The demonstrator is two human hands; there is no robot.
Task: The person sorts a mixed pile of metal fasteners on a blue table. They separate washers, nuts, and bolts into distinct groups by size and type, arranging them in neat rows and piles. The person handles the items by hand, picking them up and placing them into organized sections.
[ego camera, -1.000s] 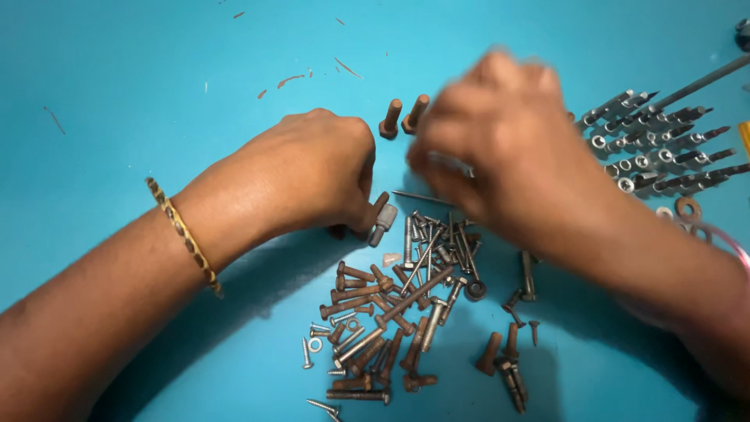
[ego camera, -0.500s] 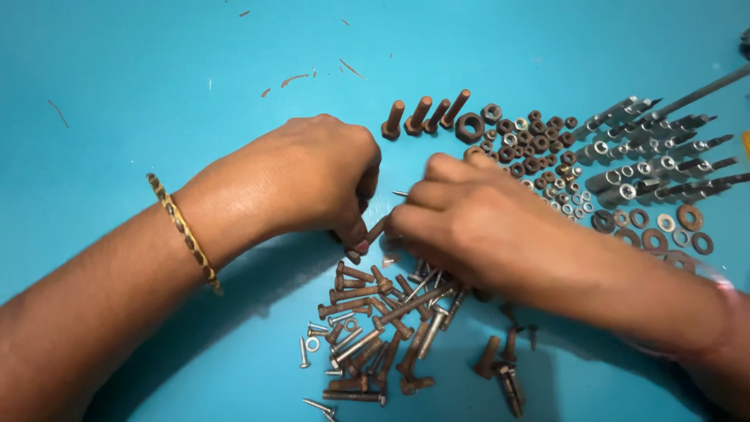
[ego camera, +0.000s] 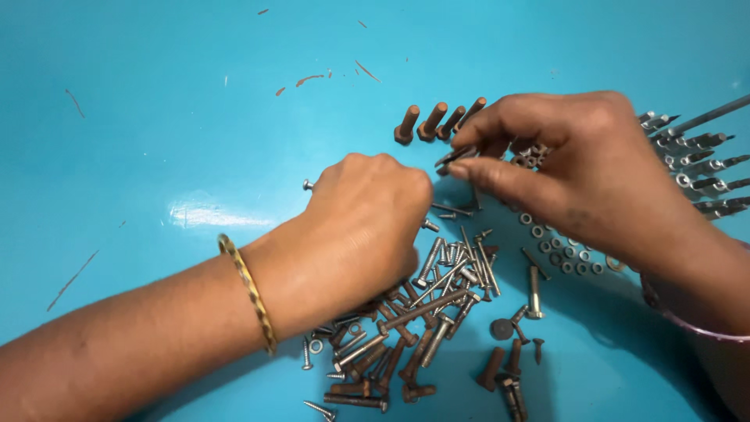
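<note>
Just right of frame centre, the right hand point(ego camera: 594, 172) pinches a small dark screw point(ego camera: 455, 157) in a fingertip grip; it looks light, stiff and slippery, best held mid-shank, while the left hand's point(ego camera: 363, 227) grip stays hidden.

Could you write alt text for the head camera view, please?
Two bare hands sort hardware on a teal table: the right hand pinches a small bolt near a row of rusty bolts, while the left hand rests on a mixed pile of screws.

no packages, no labels, no signs, no screens
</note>
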